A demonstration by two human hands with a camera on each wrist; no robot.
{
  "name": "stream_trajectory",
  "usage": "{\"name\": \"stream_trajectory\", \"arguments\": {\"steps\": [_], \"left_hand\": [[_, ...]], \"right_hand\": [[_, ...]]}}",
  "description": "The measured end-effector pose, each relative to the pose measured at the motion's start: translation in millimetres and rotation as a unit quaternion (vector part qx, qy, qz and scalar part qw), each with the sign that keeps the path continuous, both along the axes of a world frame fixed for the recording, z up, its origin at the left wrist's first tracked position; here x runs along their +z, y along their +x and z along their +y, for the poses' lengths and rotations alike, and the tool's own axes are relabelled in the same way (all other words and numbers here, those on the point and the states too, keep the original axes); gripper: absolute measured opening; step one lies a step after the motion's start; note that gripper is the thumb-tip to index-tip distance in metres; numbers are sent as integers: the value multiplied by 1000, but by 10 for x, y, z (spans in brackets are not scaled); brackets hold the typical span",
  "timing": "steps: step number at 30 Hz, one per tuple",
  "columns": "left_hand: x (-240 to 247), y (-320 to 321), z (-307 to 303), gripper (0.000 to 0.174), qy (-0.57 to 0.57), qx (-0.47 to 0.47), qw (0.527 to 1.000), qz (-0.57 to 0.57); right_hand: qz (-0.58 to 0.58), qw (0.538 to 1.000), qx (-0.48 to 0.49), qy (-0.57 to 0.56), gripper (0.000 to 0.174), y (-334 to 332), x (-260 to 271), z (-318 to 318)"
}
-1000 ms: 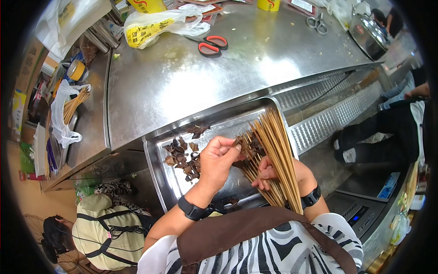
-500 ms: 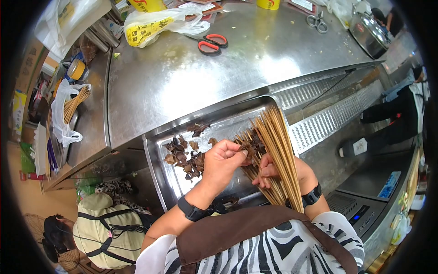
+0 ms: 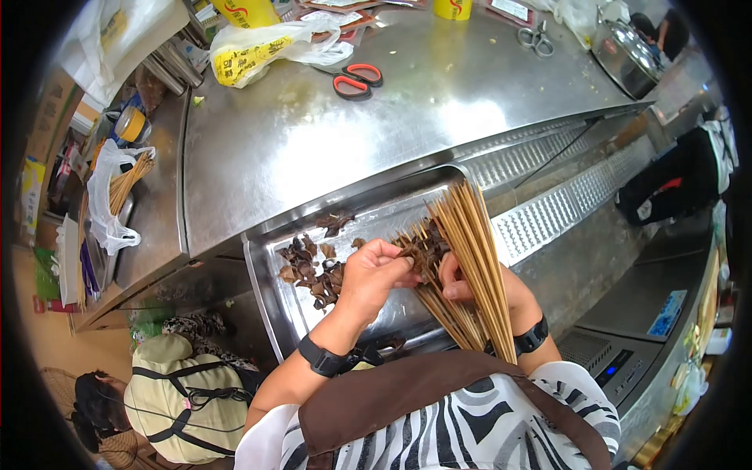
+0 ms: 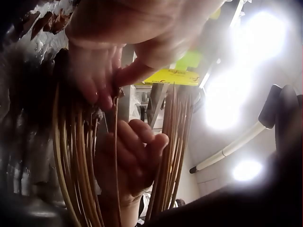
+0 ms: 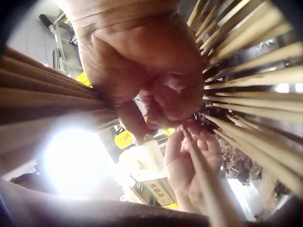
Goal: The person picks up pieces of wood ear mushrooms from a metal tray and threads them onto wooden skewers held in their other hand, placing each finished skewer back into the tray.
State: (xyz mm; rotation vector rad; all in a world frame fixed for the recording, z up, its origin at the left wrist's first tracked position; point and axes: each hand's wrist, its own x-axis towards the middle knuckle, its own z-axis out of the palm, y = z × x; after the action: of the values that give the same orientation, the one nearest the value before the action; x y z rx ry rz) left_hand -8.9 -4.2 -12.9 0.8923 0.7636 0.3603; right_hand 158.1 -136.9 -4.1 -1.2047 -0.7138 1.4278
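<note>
My left hand [image 3: 368,282] pinches a dark, frilly fungus-like piece [image 3: 424,255] between thumb and fingers, over a metal tray [image 3: 262,299]. Against it, my right hand [image 3: 454,280] grips a thin skewer, whose tip meets the left fingertips in the left wrist view [image 4: 117,151]. A bundle of bare wooden skewers [image 3: 476,258] leans across the right hand, partly hiding it. On its other side are more skewers [image 4: 78,165] with dark pieces at their upper ends. Loose dark pieces [image 3: 311,272] lie in the tray's left part.
Beyond the tray, a steel table [image 3: 258,149] bears red-handled scissors [image 3: 356,81], a plastic bag [image 3: 251,61], grey scissors [image 3: 536,40] and a lidded pot [image 3: 624,59]. Bagged skewers [image 3: 128,182] stand at left. One person [image 3: 180,392] is at lower left, another [image 3: 681,184] at right.
My hands stay close together with small finger movements; the right hand's lower fingers have gone from sight behind the skewers. The head view has shifted slightly. The person at right has moved.
</note>
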Motion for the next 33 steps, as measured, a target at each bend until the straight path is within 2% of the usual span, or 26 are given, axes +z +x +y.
{"name": "stream_trajectory", "arguments": {"steps": [1,3,4,6,7,8,9,11,12,13,14,15,16,19,21,22,25,29,31,33], "left_hand": [[17,8,8,10,8,-13,1000,19],[32,30,16,11,17,-26,999,39],[32,54,21,13,25,-37,997,63],[63,79,36,17,36,-50,995,84],[115,86,51,24,194,-102,958,184],[174,101,55,31,346,-150,884,276],[251,118,38,31,349,-153,883,273],[443,127,-16,40,434,-72,846,302],[529,130,-22,32,410,-68,873,257],[515,154,-16,32,409,-68,873,256],[488,189,-19,27,306,-54,946,93],[478,214,-12,23,190,-36,978,-73],[563,235,8,17,148,-54,984,-78],[463,271,33,13,111,-48,989,-85],[506,226,52,11,96,-48,991,-81],[513,175,61,9,81,-50,993,-75],[400,-11,115,9,87,-56,993,-52],[263,-170,95,10,59,-55,996,-43],[253,-236,153,10,67,-68,995,-16],[168,-363,336,11,246,-54,966,55]], "right_hand": [[-1,1000,1,3,17,23,34,-18],[152,982,64,-95,15,90,153,-92],[217,969,89,-79,17,103,156,-124],[235,965,95,-74,18,60,170,-95],[253,960,100,-69,19,48,182,-82],[276,952,125,-38,22,51,1,-64],[273,954,120,-36,22,48,-10,-58],[278,952,115,-48,23,31,-17,-41],[282,950,128,-40,26,42,-25,-27],[281,950,128,-41,26,33,-25,-25],[282,951,122,-41,25,17,-25,-28],[282,951,117,-41,25,2,-23,-27],[282,951,119,-42,25,-2,-35,-19],[255,957,133,-32,25,15,-48,-16],[233,967,98,-21,24,-15,13,-32],[240,965,106,-25,24,-41,46,-43],[328,944,21,-28,20,-99,123,-78],[295,953,53,-33,15,-103,57,-45],[273,960,54,-39,14,-107,94,-32],[262,964,27,-34,12,-99,108,-33]]}}
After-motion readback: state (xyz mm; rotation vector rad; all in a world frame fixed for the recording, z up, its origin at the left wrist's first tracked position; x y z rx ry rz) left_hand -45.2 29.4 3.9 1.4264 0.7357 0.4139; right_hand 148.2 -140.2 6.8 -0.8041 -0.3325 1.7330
